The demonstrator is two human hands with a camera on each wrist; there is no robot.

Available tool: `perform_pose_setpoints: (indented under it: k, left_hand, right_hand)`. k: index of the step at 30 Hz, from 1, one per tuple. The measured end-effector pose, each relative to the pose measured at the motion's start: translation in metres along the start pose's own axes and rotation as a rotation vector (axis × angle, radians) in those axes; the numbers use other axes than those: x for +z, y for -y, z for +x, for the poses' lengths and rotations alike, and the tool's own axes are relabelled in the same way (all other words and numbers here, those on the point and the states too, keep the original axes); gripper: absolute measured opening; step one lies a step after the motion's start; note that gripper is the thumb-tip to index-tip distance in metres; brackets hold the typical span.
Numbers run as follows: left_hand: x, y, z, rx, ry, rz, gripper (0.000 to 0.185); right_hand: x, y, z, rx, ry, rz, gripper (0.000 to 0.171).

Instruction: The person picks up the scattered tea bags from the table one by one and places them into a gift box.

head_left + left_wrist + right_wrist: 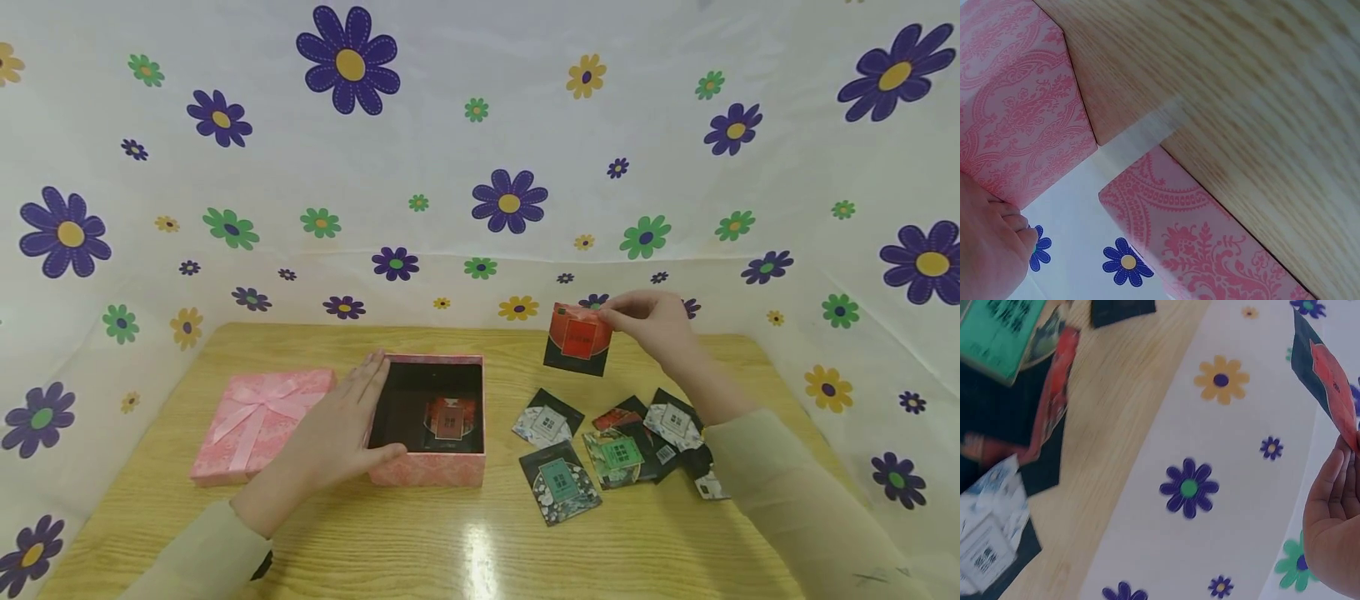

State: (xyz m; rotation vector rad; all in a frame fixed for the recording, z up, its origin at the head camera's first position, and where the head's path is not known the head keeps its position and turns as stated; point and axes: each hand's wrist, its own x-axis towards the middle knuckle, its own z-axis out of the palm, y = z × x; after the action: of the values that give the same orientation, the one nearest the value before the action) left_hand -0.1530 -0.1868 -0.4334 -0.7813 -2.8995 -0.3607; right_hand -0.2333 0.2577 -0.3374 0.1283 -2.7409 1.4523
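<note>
Red packet (pixel 578 340) hides one corner under the right grip (pixel 657 325).

Left hand (pixel 335 432) spread, right hand (pixel 657 327) pinching

Screened-off tabletop workspace; flower-print sheeting (pixel 420 154) round wood-grain table (pixel 360 546)

White glare streaks the table (pixel 420 542), and right wrist view packets (pixel 994 334) look blurred.
</note>
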Motion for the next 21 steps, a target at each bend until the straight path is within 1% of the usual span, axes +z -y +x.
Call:
perform_pose_setpoints:
  k: [3, 11, 17, 21]
  left_hand:
    - [0.000, 0.000, 0.000, 0.001, 0.001, 0.000, 0.114]
    - [0.000, 0.000, 0.000, 0.005, -0.002, 0.004, 0.114]
    - [0.001, 0.000, 0.000, 0.015, -0.013, 0.015, 0.114]
    - [0.000, -0.001, 0.000, 0.014, -0.018, 0.013, 0.113]
  right_hand:
    - [0.012, 0.007, 0.002, -0.020, 0.028, 0.030, 0.031]
    - [0.051, 0.027, 0.003, -0.110, 0.099, 0.078, 0.020]
    - [0.079, 0.041, 0.000, -0.125, 0.161, 0.099, 0.016]
    - [0.094, 0.050, -0.002, -0.129, 0.197, 0.144, 0.015]
